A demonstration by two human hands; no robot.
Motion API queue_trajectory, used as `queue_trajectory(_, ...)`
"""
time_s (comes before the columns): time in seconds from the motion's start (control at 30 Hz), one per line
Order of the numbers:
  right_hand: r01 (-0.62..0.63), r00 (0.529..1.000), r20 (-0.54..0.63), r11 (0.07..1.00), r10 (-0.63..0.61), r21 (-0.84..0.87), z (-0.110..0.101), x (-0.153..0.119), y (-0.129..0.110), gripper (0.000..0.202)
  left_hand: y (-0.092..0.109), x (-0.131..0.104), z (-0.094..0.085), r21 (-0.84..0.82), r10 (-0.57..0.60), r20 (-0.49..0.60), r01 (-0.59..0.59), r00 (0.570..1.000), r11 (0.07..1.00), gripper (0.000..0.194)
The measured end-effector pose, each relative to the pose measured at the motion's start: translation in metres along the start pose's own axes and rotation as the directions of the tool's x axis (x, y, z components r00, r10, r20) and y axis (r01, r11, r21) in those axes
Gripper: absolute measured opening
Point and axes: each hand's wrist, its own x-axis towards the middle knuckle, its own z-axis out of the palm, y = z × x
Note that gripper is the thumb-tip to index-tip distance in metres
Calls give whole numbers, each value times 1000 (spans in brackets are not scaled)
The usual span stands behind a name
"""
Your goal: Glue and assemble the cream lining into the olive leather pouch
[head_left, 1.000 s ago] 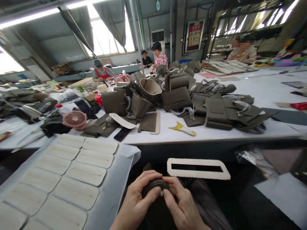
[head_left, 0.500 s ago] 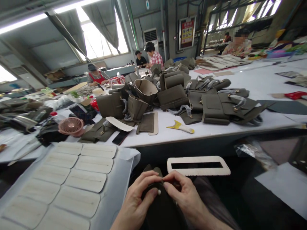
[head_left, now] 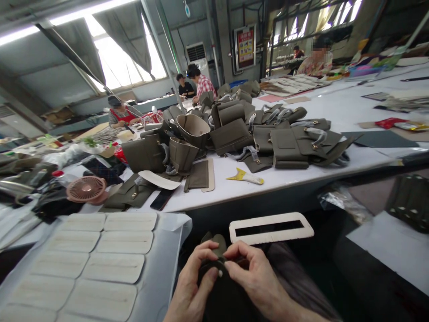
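Note:
At the bottom centre both my hands pinch a dark olive leather piece (head_left: 217, 293) held over my lap. My left hand (head_left: 192, 286) grips its left side, thumb on the front and fingers curled over the top edge. My right hand (head_left: 254, 277) pinches the top edge from the right, fingertips meeting those of the left hand. A small rounded tab of the piece sticks up behind my fingers. Just beyond my hands lies a white rectangular frame template (head_left: 271, 227) with a long slot.
Several cream rounded panels (head_left: 97, 255) lie in rows on a sheet to my left. The white table (head_left: 301, 176) carries olive bags (head_left: 288, 143), a yellow scraper (head_left: 246, 176), a phone and a pink fan (head_left: 86, 190). Other people work at the far tables.
The view has swung slightly right and down. My fingers have shifted along the piece's top edge, and the right hand has moved further over it.

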Motion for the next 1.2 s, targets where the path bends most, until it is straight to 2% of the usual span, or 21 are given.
queue_trajectory(0.5,-118,993,21,975,117,186,1,-2,-3,20,-6,0,2,55,44,-36,-42,998,998,13)
queue_trajectory(0.67,-143,987,-43,967,155,209,5,-1,-2,15,-3,2,5,56,50,-18,-49,999,997,11)
queue_trajectory(0.87,-156,973,-151,978,177,140,7,3,-5,6,2,7,8,34,16,1,-16,1000,999,11)
queue_trajectory(1.07,-187,981,-13,957,195,221,-1,4,-3,15,-3,6,5,29,7,-25,-6,1000,1000,15)
queue_trajectory(1.2,-182,983,31,952,180,248,-4,5,-4,17,-5,5,4,19,5,-28,-4,1000,1000,16)
